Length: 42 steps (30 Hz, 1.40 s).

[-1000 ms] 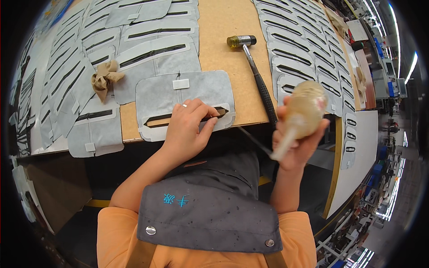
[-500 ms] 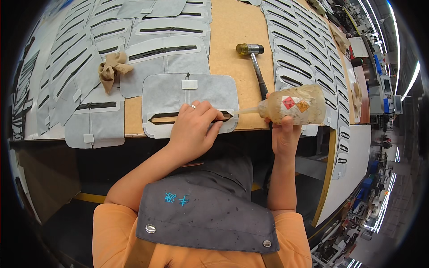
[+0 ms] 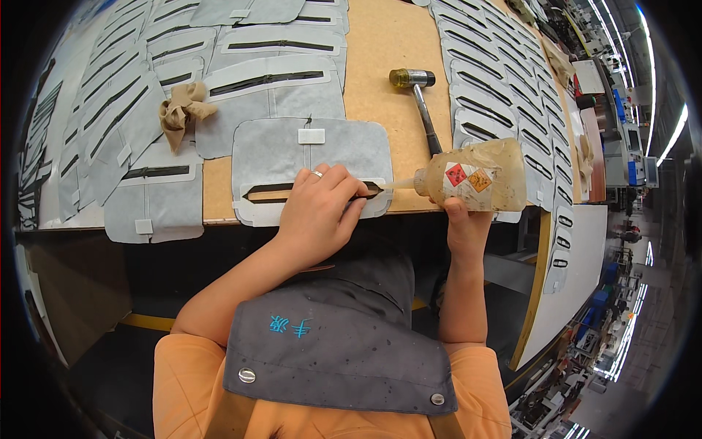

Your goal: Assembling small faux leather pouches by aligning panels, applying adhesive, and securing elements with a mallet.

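A grey fabric panel (image 3: pixel 348 146) with a long slot edged in black lies at the table's front edge. My left hand (image 3: pixel 322 208) rests across it, thumb and forefinger closed on the slot's edge near its right end. My right hand (image 3: pixel 468 223) grips a cloudy squeeze bottle (image 3: pixel 499 175) with red and orange labels, tilted on its side. The bottle's thin nozzle points left, its tip at the right end of the slot. Whether any liquid comes out cannot be made out.
A mallet (image 3: pixel 420 102) lies on the tan tabletop (image 3: pixel 376 44) behind the bottle. Similar grey panels (image 3: pixel 274 95) cover the left side, with a crumpled beige cloth (image 3: pixel 183 113) on top. More slotted pieces (image 3: pixel 482 95) stand in overlapping rows at the right.
The bottle has shifted slightly left and tipped a little more, and my right fingers sit differently under it. My left hand stays almost where it was on the panel.
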Each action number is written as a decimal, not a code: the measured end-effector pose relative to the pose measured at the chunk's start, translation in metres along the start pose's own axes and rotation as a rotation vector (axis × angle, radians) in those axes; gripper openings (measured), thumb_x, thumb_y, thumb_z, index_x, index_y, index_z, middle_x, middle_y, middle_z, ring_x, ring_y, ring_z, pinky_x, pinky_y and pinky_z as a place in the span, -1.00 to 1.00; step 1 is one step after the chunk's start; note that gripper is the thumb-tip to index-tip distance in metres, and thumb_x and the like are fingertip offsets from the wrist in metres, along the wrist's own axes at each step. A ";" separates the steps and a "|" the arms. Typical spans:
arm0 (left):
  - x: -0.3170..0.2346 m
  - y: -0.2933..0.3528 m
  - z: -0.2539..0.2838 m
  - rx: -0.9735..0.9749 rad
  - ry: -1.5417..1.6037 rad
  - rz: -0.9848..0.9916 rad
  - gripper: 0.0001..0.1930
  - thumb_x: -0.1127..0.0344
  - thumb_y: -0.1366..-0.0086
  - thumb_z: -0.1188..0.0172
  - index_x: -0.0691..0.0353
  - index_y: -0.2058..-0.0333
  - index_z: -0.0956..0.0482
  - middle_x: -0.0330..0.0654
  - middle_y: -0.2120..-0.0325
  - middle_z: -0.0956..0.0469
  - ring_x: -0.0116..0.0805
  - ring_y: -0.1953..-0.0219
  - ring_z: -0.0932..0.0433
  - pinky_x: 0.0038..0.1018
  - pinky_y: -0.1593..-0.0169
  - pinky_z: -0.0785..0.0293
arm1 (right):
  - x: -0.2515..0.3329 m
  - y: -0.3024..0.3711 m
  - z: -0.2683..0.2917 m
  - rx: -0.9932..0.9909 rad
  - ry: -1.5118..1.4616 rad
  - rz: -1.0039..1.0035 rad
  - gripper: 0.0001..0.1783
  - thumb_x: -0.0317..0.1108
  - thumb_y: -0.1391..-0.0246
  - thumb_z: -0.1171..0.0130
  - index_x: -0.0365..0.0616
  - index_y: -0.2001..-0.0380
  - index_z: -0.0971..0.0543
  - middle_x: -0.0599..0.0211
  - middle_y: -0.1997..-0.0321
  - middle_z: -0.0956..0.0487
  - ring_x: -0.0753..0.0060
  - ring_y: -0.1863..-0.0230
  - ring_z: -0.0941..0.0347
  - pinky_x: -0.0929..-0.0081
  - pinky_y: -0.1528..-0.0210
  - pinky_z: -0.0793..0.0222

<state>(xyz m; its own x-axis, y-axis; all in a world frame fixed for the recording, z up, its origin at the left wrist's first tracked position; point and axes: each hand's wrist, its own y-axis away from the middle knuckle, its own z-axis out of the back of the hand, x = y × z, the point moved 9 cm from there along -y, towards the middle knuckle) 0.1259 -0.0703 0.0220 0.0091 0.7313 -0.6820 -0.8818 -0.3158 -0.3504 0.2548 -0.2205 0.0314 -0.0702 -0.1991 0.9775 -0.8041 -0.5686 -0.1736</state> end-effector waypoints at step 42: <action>0.055 0.088 0.058 -0.055 0.876 0.774 -0.68 0.37 -0.39 -0.01 0.40 -0.04 -0.29 -0.06 0.15 -0.50 -0.32 0.26 -0.60 -0.42 0.23 -0.57 | -0.007 -0.014 0.024 -0.145 -0.582 -0.147 -0.23 0.18 -0.05 -0.20 -0.04 -0.19 -0.28 -0.01 -0.17 -0.42 0.39 0.17 -0.51 0.53 0.28 -0.46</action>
<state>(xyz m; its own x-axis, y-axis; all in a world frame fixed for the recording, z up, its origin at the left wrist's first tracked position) 0.0215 -0.0228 -0.0095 -0.1805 -0.3279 -0.9273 -0.7734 -0.5352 0.3398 0.2807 -0.2308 0.0241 0.3481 -0.5528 0.7571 -0.8557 -0.5173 0.0157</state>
